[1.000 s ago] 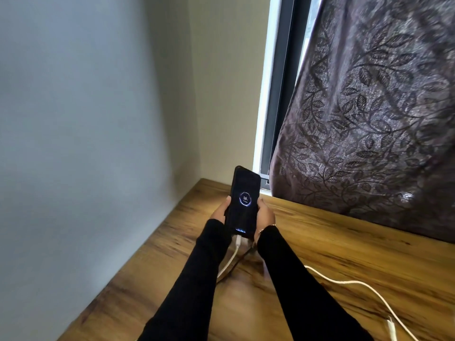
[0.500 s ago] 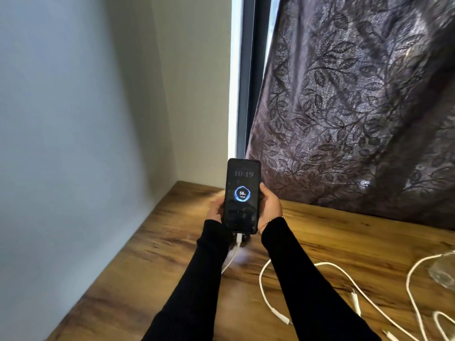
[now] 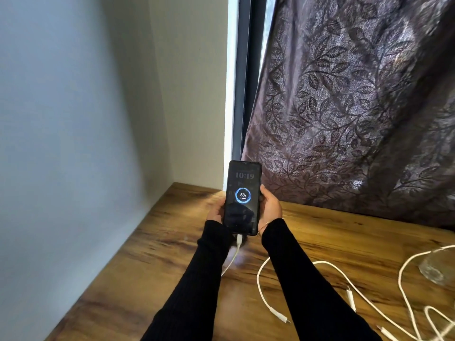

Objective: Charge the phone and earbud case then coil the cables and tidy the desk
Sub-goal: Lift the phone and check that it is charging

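Corner of a room: pale walls (image 3: pixel 73 119) at left and behind, a dark leaf-patterned curtain (image 3: pixel 357 107) hanging at right with a strip of window frame (image 3: pixel 242 82) showing beside it. Wooden desk (image 3: pixel 147 262) runs along the bottom, grain dark and streaked. Two black sleeves (image 3: pixel 307 279) reach forward from the lower edge. Loose white cables (image 3: pixel 349 286) sprawl over the right half of the desk, several connector ends lying free, none coiled. A clear glass object (image 3: pixel 435 269) sits at the far right edge, too blurred to identify. Phone (image 3: pixel 242 198) held upright above the desk near the back corner, screen toward the camera, lit, reading 10:19 and a ring with 58 in it. Left hand (image 3: pixel 215 214) grips the phone's left edge, fingers wrapped behind and mostly hidden; right hand (image 3: pixel 270 207) grips the right edge, thumb curled along the side. A white charging cable (image 3: pixel 237 244) is plugged into the phone's bottom and trails down behind the left sleeve. Judgement: the phone-charging step looks done, and this is the check of the screen. Earbud case not in view. Next move likely calls for laying the phone flat without tugging the plug, then finding the case and a free connector among the loose cables.
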